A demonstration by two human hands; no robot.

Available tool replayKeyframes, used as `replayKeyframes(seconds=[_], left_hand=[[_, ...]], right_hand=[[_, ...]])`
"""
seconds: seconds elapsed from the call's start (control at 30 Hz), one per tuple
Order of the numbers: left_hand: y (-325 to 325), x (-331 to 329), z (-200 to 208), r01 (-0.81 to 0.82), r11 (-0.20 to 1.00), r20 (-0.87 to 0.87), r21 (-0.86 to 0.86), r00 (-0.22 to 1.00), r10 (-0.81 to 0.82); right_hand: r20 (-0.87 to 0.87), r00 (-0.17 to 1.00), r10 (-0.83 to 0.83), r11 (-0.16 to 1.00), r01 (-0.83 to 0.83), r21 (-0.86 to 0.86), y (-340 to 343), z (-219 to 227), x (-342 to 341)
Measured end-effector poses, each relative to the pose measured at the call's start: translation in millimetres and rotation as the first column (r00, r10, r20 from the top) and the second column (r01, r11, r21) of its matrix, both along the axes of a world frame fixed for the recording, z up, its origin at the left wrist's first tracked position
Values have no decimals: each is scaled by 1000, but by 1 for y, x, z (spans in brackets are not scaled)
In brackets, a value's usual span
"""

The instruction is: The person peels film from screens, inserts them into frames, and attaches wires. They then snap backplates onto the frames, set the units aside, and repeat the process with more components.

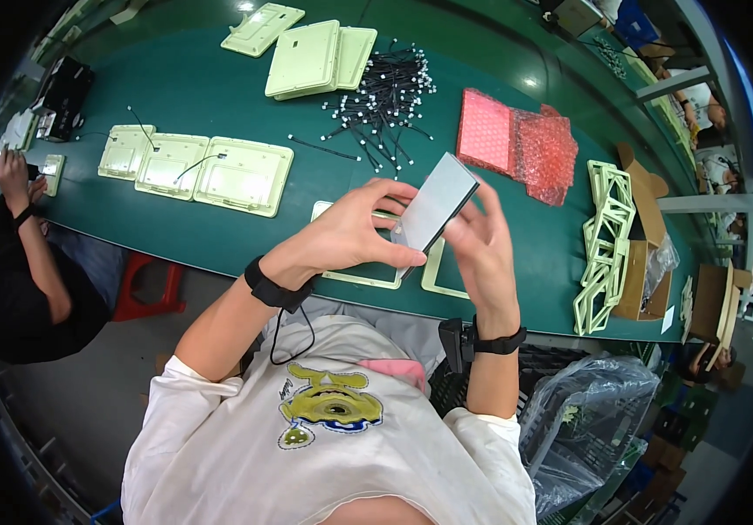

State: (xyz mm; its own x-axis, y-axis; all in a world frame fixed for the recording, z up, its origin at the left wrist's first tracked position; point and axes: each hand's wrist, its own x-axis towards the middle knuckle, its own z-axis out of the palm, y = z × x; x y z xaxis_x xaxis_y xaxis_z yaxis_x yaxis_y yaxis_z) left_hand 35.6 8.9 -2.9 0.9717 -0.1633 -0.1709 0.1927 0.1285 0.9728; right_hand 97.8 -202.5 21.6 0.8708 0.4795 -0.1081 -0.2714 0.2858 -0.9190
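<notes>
white shirt sat nearest; beyond it the panel tilted between left hand, clamped on its lower left, and right hand, curled by its right edge, grip too blurred to tell.

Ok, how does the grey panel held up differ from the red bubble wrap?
The panel is grey; the bubble wrap is red. The panel's face looks smooth; the wrap is bumpy and partly crumpled. The panel is tilted in the left hand, off the table; the wrap lies on it.
</notes>
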Motion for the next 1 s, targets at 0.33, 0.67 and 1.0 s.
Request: replayKeyframes(seconds=[0.33, 0.67, 1.0], left_hand=[[0, 6, 7, 27, 999, -107, 28, 994, -24], [-1, 8, 3, 19, 999, -148, -40, 989, -25], [-10, 12, 4, -92, 969, -30, 229, 994, 101]], right_hand=[[32, 997, 67, 995, -65, -78, 3, -7, -5], [9, 1000, 22, 999, -22, -41, 6, -11, -8], [-81, 996, 49, 998, -51, -25, 4, -15, -12]])
